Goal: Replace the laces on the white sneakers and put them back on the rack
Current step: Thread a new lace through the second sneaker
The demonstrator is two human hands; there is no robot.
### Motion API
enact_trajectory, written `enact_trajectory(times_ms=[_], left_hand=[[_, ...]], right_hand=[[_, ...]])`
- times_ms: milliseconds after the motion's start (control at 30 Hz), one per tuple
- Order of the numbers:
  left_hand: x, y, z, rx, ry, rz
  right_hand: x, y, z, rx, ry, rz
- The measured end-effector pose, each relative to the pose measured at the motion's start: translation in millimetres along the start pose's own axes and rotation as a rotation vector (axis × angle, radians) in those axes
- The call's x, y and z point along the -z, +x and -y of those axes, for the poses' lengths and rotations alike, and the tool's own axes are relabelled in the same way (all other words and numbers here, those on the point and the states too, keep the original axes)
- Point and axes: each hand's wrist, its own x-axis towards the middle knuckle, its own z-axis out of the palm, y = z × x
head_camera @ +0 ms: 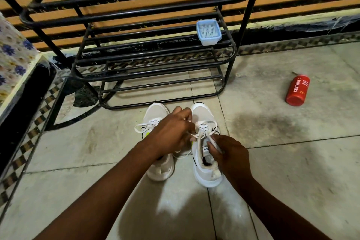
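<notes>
Two white sneakers stand side by side on the floor tiles, toes toward the black metal rack (155,76). The left sneaker (157,169) has its white lace tied in a bow. The right sneaker (206,173) has loose white lace (202,132) across its eyelets. My left hand (173,132) reaches over the left sneaker and pinches the lace of the right one. My right hand (229,154) pinches the other lace end over the tongue.
A pale blue plastic box (208,32) with white pieces inside sits on a rack shelf at the right. A red bottle (297,90) lies on the floor to the right. A floral-covered ledge (13,60) stands at the left. The striped wall is behind the rack.
</notes>
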Motion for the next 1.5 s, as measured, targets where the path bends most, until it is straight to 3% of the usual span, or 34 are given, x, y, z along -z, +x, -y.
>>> enact_trajectory(times_ms=[133, 300, 333, 367, 433, 533, 633, 833, 1100, 1367, 1500], left_hand=[[-7, -1, -8, 0.151, -0.115, -0.162], [-6, 0, -39, 0.488, -1.234, -0.446], [-6, 1, -43, 0.553, -1.372, -0.501], [-5, 1, -41, 0.601, -1.368, -0.545], [-4, -2, -27, 0.519, -0.964, -0.531], [-4, -7, -9, 0.129, -0.255, -0.187], [-6, -6, -8, 0.020, 0.030, 0.006], [-3, 2, -8, 0.255, -0.173, -0.166], [-11, 1, -14, 0.574, -0.239, -0.166], [-24, 10, -20, 0.675, -0.208, 0.114], [-27, 12, -22, 0.622, -0.170, 0.237]], right_hand=[[3, 5, 3, 0.013, -0.041, 0.031], [3, 3, 5, 0.012, -0.004, 0.021], [3, 2, 5, -0.001, -0.010, 0.024], [2, 2, 6, -0.012, -0.024, 0.027], [0, 1, 6, -0.021, -0.039, 0.016], [-1, 1, 4, -0.023, -0.036, 0.007], [-3, 0, 2, -0.017, -0.034, -0.004], [-7, -1, 1, -0.027, -0.049, 0.023], [-11, 0, 3, 0.081, -0.166, -0.073], [-16, 2, 2, 0.038, -0.071, -0.050], [-12, 2, 5, 0.010, -0.064, -0.033]])
